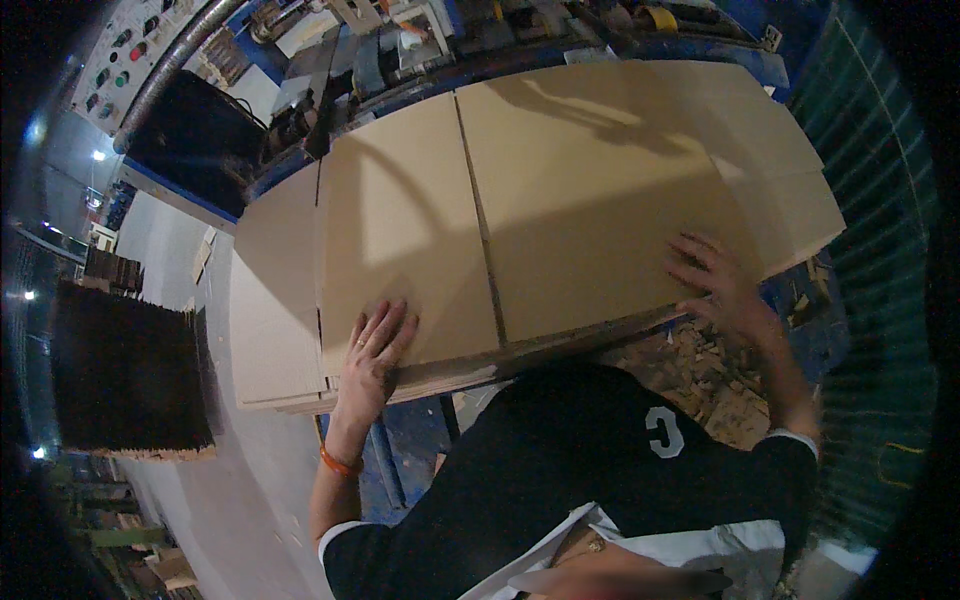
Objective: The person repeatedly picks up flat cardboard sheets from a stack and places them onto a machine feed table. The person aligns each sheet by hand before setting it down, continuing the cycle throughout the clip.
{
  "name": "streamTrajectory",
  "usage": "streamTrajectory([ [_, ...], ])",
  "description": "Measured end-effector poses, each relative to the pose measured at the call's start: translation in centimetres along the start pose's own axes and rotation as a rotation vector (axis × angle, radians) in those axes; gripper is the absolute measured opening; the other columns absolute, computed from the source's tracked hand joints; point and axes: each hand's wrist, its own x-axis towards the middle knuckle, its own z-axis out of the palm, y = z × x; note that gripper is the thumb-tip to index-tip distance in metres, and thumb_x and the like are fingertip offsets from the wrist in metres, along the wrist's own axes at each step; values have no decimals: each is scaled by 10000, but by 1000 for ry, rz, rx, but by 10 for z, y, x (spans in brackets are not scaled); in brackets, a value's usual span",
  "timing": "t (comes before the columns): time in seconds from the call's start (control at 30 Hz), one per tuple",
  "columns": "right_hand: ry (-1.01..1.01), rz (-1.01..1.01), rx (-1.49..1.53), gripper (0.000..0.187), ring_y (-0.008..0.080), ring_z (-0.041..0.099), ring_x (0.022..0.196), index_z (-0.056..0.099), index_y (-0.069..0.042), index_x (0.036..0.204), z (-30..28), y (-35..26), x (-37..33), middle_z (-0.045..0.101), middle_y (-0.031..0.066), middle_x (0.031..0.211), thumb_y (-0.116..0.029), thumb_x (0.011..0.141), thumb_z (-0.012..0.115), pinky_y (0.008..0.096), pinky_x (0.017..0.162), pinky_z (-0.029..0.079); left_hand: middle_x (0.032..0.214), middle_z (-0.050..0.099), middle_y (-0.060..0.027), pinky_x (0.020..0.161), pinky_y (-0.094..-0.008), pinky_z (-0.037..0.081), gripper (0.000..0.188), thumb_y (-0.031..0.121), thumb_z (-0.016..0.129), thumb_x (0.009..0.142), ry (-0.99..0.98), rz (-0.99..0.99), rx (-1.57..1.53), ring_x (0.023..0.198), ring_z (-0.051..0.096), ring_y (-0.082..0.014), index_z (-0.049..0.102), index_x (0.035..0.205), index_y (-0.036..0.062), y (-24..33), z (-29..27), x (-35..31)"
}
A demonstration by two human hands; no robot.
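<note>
A large flat cardboard sheet [590,210] with slots and crease lines lies on top of a stack in front of me. The stacked layers show along its near edge. My left hand [378,345] rests on the sheet near its front left, fingers stretched out and slightly apart. An orange band circles that wrist. Over the right part of the near edge lies my right hand [718,285], its fingers spread on the cardboard and somewhat blurred. Neither hand grips anything.
A blue machine [400,75] with rollers and belts stands behind the stack. At the far left is a control panel [125,60] with coloured buttons. Cardboard scraps [705,375] lie below the near edge. A dark stack [125,370] stands on the left floor; green mesh [870,300] borders the right.
</note>
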Motion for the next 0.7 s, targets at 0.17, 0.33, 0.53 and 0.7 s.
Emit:
streamTrajectory([
  [0.17, 0, 53, 32, 592, 302, 299, 1287, 512, -151, 1240, 1, 38, 44, 368, 103, 1378, -434, 736, 639, 455, 1082, 175, 1346, 413, -107, 1035, -449, 304, 632, -33, 590, 663, 130, -11, -61, 1233, 394, -315, 501, 1262, 148, -27, -6, 17],
  [0.33, 15, -24, -133, 629, 313, 305, 1282, 488, -164, 1267, -4, 67, 106, 369, 91, 1382, -444, 728, 653, 463, 1061, 207, 1297, 440, -124, 983, -386, 382, 650, -39, 646, 653, 255, -25, -98, 1180, 433, -315, 501, 1259, 145, -64, 0, 66],
  [0.53, 36, 97, -115, 604, 331, 336, 1251, 481, -166, 1276, -3, 102, 164, 385, 98, 1368, -424, 754, 639, 468, 1033, 257, 1253, 466, -120, 958, -391, 400, 603, 21, 631, 715, 364, 19, 12, 1133, 463, -303, 467, 1281, 149, -108, 18, 126],
  [0.7, 236, 172, -146, 507, 328, 334, 1254, 483, -192, 1274, 15, 113, 199, 382, 134, 1358, -316, 799, 609, 426, 1021, 292, 1252, 461, -138, 982, -420, 350, 597, 76, 563, 785, 366, -153, 60, 1172, 426, -311, 362, 1345, 134, -134, 34, 174],
])
